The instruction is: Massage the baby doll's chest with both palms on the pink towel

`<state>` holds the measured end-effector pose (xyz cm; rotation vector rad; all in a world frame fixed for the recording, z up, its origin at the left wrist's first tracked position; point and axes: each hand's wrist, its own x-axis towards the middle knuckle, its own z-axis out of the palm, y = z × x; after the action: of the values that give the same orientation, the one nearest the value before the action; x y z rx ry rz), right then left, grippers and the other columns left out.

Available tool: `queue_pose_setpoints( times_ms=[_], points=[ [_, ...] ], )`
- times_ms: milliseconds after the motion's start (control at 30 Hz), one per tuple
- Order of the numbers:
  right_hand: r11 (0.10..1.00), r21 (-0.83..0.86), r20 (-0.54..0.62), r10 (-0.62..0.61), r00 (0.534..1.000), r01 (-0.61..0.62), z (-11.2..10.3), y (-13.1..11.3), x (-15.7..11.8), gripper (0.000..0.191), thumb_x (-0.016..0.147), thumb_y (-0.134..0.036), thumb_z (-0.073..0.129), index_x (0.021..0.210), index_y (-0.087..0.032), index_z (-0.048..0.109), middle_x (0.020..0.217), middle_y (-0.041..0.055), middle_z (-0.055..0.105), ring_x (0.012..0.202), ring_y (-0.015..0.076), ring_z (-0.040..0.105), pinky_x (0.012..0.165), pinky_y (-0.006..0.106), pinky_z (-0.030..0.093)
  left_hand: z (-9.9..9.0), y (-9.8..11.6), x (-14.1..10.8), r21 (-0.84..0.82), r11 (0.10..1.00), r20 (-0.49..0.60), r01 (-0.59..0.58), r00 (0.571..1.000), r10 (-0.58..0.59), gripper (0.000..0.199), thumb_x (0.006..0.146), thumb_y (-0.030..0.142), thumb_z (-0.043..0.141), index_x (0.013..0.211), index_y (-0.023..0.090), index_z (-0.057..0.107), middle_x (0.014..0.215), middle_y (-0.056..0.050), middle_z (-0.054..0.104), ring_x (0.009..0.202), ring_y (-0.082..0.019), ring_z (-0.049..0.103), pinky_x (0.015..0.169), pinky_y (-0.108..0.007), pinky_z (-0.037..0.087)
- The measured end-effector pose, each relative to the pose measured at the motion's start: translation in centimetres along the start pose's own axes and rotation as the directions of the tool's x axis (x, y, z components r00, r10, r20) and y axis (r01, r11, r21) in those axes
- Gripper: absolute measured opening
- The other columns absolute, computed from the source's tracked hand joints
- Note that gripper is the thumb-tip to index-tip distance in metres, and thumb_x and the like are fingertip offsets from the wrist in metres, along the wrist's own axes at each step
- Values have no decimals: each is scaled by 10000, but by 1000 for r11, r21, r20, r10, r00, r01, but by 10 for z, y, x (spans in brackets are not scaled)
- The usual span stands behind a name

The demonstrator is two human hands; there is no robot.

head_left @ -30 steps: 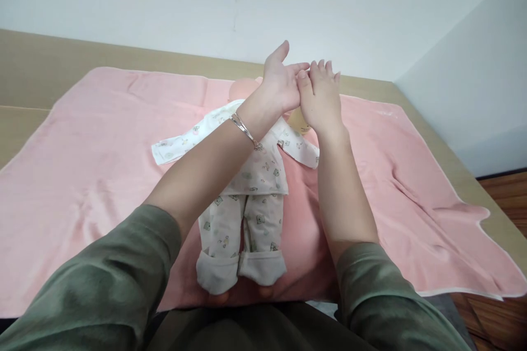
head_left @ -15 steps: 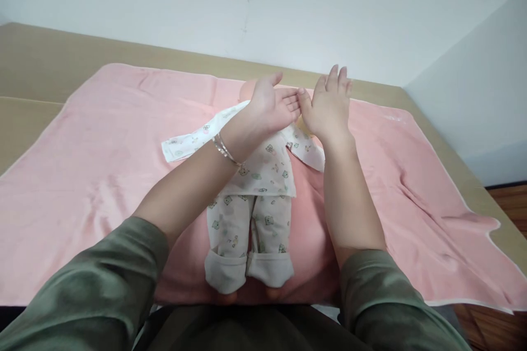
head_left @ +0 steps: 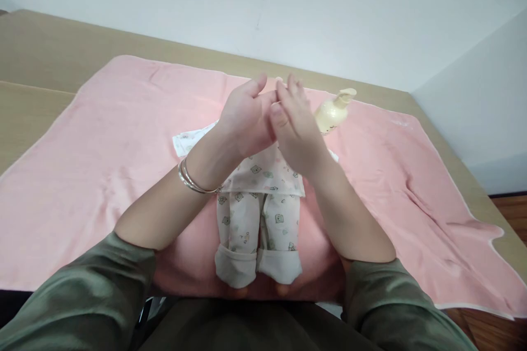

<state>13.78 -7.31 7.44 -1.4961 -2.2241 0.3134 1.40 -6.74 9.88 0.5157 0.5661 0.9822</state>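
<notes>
White walls (head_left: pixel 144 0) rise behind a wooden table (head_left: pixel 41 46) spread with a pink blanket (head_left: pixel 140 115); a doll (head_left: pixel 267 181) lies on it in a printed shirt (head_left: pixel 242 178) and trousers (head_left: pixel 239 214) with turned-up cuffs, its upper part largely hidden behind the hands; the left hand (head_left: pixel 249 120) is released, palm turned upward and thumb raised; the right hand (head_left: pixel 300 137), also unclenched and slightly blurred at the fingertips, lies against the left fingers; bracelets (head_left: pixel 187 176) circle the left wrist; a pale yellow pump bottle (head_left: pixel 332 114) shows just beyond the right hand, its lower part hidden.
</notes>
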Motion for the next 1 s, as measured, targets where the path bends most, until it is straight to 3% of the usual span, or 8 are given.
queue_pose_setpoints(
  times_ms=[100,233,333,400,500,667,867,1000],
  points=[
    [979,30,-160,-194,968,201,23,-35,-33,885,1038,-675,58,1675,-60,48,1797,222,46,1682,315,-101,1373,629,59,9,5,-14,108,990,67,-89,994,82,707,1101,577,110,1608,175,395,1641,-74,521,1640,-275,257,1336,-480,184],
    [943,95,-207,-295,933,319,32,-54,-60,864,1009,-723,-34,1624,-197,-336,1802,152,67,1670,243,-156,1396,561,66,13,0,-22,193,969,40,-154,988,149,776,1101,576,62,1611,64,345,1665,-115,465,1623,-208,268,1296,-340,208],
    [936,140,-215,-290,932,324,18,-38,-49,787,1033,-685,-35,1671,-275,-245,1796,55,158,1691,242,-28,1393,561,126,19,-21,-28,184,951,1,-247,968,251,685,1118,497,72,1649,117,279,1704,-68,403,1616,-154,285,1281,-278,206],
    [940,192,-271,-226,936,282,10,-21,-34,773,1030,-701,-32,1707,-333,-94,1795,-12,172,1693,229,-6,1396,552,118,23,-41,-34,232,907,7,-352,933,361,619,1119,516,239,1622,182,376,1723,-8,386,1642,-179,248,1324,-265,182],
    [925,302,-368,-109,924,230,7,-3,-21,780,1017,-739,-11,1710,-381,-2,1810,-69,83,1691,222,-47,1396,556,84,27,-64,-48,327,848,125,-416,909,398,502,1119,486,291,1544,329,507,1704,135,398,1672,-192,112,1365,-303,162],
    [920,307,-332,-138,933,245,8,-26,-52,651,1081,-570,6,1661,-395,-234,1815,-79,59,1688,206,-49,1394,557,145,29,-52,-76,469,749,170,-468,880,443,521,1134,412,194,1586,371,448,1729,186,329,1652,-148,-129,1367,-274,74],
    [931,176,-208,-281,937,319,2,-54,-83,860,1056,-549,207,1608,-242,-378,1823,22,-55,1667,297,-144,1378,659,144,32,-35,-88,398,815,77,-421,901,427,557,1110,336,189,1645,369,340,1701,132,406,1665,-161,-72,1378,-333,121],
    [940,81,-247,-304,920,332,-3,-46,-77,833,1066,-475,199,1562,-280,-441,1811,-35,-104,1676,284,-101,1366,660,209,31,-48,-79,377,758,129,-532,841,526,556,1108,321,210,1646,402,322,1724,136,366,1671,-128,-30,1377,-300,117]
  ],
)
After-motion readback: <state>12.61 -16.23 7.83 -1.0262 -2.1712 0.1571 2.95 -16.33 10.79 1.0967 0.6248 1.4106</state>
